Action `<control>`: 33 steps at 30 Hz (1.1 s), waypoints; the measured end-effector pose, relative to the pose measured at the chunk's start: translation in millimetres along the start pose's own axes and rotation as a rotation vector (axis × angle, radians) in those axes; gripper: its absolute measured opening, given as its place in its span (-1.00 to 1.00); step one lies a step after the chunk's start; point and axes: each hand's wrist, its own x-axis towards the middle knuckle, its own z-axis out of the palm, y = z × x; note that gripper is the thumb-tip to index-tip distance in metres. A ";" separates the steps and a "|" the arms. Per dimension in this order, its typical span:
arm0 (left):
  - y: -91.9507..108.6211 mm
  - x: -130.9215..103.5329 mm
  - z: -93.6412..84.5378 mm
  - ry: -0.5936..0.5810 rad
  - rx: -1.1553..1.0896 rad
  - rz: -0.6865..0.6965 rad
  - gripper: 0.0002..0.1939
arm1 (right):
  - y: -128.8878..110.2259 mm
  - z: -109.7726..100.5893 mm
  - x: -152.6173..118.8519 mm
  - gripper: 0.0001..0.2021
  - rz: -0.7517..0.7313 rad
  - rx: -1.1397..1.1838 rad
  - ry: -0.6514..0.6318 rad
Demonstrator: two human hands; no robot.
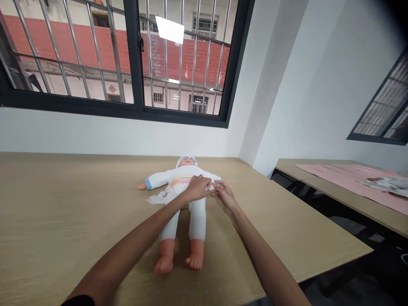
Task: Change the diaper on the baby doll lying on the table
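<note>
A baby doll (186, 176) lies on its back on the table, head toward the window wall and bare feet toward me. It wears a white top with blue cuffs, white trousers and a printed white cap (178, 160). What looks like a white diaper (158, 198) spreads out beside its hip at the left. At the opposite hip, my left hand (199, 187) is closed, fingers curled over the diaper's other side. My right hand (225, 194) pinches the white edge there, close to the left fingertips. The fingers partly hide that edge.
The wooden table (79, 204) reaches back to the wall beneath a barred window (137, 108). Across a dark gap at the right stands another table with a pink cloth (344, 182) and a crumpled patterned cloth (387, 185) on it.
</note>
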 end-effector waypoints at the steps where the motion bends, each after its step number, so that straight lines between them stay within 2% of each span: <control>1: -0.2 0.6 -0.4 0.002 0.001 -0.004 -0.90 | 0.3 -0.6 0.2 -0.57 -0.003 -0.012 0.002; 10: -8.1 1.6 -8.3 0.065 0.039 0.000 -0.98 | -3.3 -11.8 6.5 -0.60 -0.024 -0.018 0.059; 15: -5.7 0.1 -2.4 0.127 0.109 0.026 -0.76 | -9.4 -5.5 4.1 -0.61 -0.036 0.011 0.032; 17: -5.3 0.6 1.5 0.150 0.165 0.007 -0.74 | -10.9 -2.6 3.1 -0.61 -0.031 0.014 0.025; 21: -6.3 1.7 8.1 0.188 0.239 -0.057 -0.88 | -13.5 1.0 1.2 -0.63 -0.030 0.043 0.039; 25: -5.4 1.6 10.2 0.246 0.277 -0.139 -0.86 | -15.7 4.2 -0.9 -0.65 -0.063 0.062 0.027; 28: -2.1 1.0 8.1 0.242 0.279 -0.069 -0.86 | -17.3 7.8 -2.7 -0.66 -0.082 0.071 0.001; 31: 1.0 0.1 4.9 0.183 0.325 0.088 -0.76 | -19.1 11.2 -5.1 -0.64 -0.088 0.100 0.000; 33: 0.8 -0.5 3.4 0.125 0.383 0.145 -0.71 | -19.8 12.5 -6.3 -0.62 -0.094 0.133 0.003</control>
